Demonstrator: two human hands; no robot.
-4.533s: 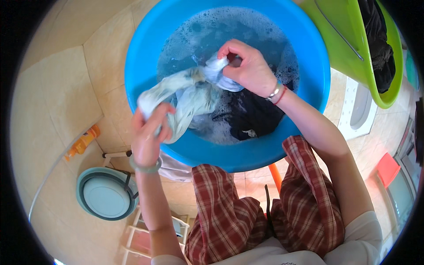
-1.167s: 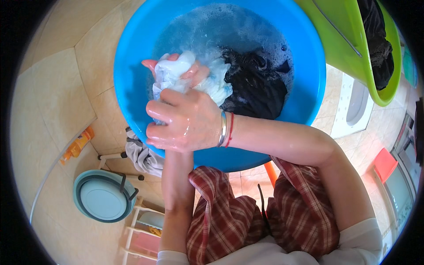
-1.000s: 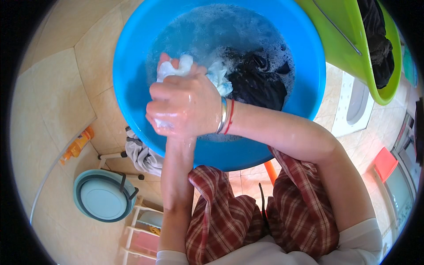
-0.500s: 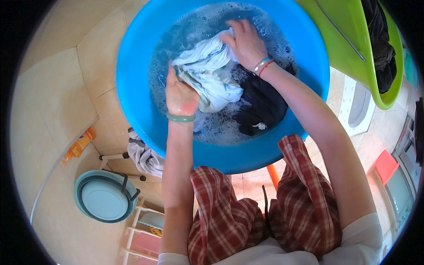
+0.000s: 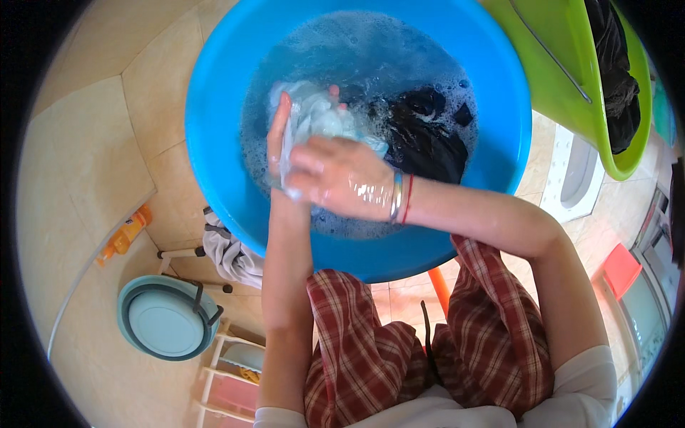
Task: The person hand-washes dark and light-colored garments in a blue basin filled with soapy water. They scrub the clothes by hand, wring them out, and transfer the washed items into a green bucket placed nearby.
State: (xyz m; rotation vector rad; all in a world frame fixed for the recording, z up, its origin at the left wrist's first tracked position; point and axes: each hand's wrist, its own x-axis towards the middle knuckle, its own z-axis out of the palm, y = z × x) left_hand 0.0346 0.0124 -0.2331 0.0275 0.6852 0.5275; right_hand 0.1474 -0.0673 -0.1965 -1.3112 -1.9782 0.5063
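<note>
Inside a large blue basin (image 5: 503, 100) of sudsy water, both hands work on a wet, pale white-blue cloth (image 5: 314, 110). My left hand (image 5: 278, 135) is under and around the bunched cloth: its thumb shows on the left edge, and its fingertips show past the far side. My right hand (image 5: 346, 178) lies across the cloth's near end, close to my left wrist, with its fingers curled and blurred by motion. To the right of the cloth, a black garment (image 5: 432, 143) floats partly under the water, with neither hand on it.
A green bucket (image 5: 556, 64) holding dark clothes (image 5: 621, 100) stands at the upper right, beside a white floor toilet (image 5: 574, 175). Left of the basin are a grey cloth (image 5: 232, 253), an orange bottle (image 5: 125, 235), a pale-blue basin (image 5: 168, 321) and a white rack (image 5: 210, 378).
My right hand has moved from the cloth's far right corner down and left, across to near my left wrist. The cloth is now bunched tighter and farther left. The black garment has shifted and spread.
</note>
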